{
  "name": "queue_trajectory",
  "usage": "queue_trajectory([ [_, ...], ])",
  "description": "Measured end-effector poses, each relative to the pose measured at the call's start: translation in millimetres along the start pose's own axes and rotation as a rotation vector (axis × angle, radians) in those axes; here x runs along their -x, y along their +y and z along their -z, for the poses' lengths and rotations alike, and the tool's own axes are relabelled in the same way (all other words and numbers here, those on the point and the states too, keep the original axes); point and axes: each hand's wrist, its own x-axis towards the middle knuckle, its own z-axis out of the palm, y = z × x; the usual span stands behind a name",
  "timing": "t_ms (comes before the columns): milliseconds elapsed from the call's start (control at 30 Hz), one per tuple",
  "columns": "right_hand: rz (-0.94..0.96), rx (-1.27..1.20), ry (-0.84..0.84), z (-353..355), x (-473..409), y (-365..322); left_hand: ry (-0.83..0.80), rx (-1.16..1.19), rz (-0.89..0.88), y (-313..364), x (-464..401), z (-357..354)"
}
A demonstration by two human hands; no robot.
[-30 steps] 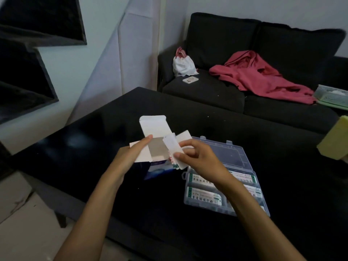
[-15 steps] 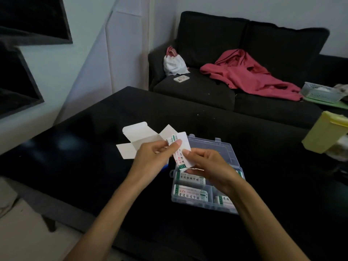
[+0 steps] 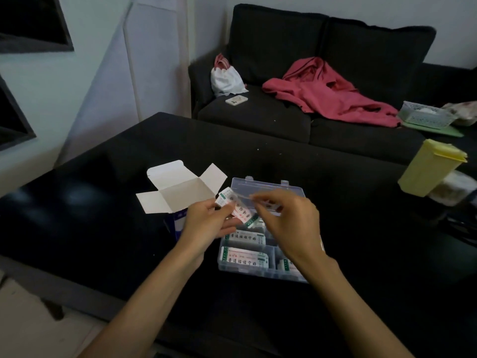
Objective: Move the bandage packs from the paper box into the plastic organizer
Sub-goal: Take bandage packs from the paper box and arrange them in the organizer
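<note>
Left hand [image 3: 206, 220] pinches a small stack of bandage packs [image 3: 236, 209] just above the far-left corner of the plastic organizer [image 3: 258, 270]. Right hand [image 3: 289, 223] hovers over the organizer, fingers curled; blurred, cannot tell if it holds anything. More packs lie in the near compartments. Paper box [image 3: 178, 192] stands open on the black tabletop [image 3: 103, 215], just left of the organizer, behind the left hand.

Paper box [image 3: 178, 192] left of organizer [image 3: 268, 272]
</note>
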Motion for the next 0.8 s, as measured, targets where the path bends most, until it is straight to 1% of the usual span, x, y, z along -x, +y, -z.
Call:
queue_trajectory([
  [33, 0.043, 0.035, -0.042, -4, 2, 2, -0.011, 0.023, 0.005, 0, -1, -1],
  [67, 0.038, 0.034, -0.111, -6, 2, 4, -0.02, 0.042, 0.007, 1, -2, -1],
  [100, -0.016, -0.014, -0.203, -7, 3, 6, -0.028, 0.052, 0.008, 1, -3, -1],
  [167, -0.208, -0.263, -0.345, -5, 1, 9, -0.051, 0.038, 0.008, 1, -4, -2],
  [233, -0.361, -0.499, -0.347, -3, -1, 11, -0.077, -0.002, 0.006, 0, -5, -3],
  [300, -0.431, -0.582, -0.315, 0, -2, 13, -0.087, -0.037, 0.006, -1, -7, -4],
  [400, -0.553, -0.705, -0.359, 3, -4, 15, -0.133, -0.07, 0.038, 1, -9, -4],
  [500, -0.603, -0.711, -0.384, 5, -4, 14, -0.172, -0.057, 0.082, 3, -11, -2],
  [567, -0.633, -0.709, -0.396, 3, -2, 14, -0.184, -0.079, 0.097, 3, -12, -3],
  [633, -0.655, -0.708, -0.444, 2, -1, 16, -0.18, -0.126, 0.092, 4, -12, -4],
  [667, -0.664, -0.707, -0.476, 1, -1, 17, -0.168, -0.187, 0.061, 4, -12, -4],
  [733, -0.674, -0.707, -0.546, 2, -1, 18, -0.147, -0.336, -0.069, 0, -14, -3],
  [800, -0.688, -0.711, -0.598, 2, -2, 19, -0.137, -0.41, -0.171, -4, -16, 0],
])
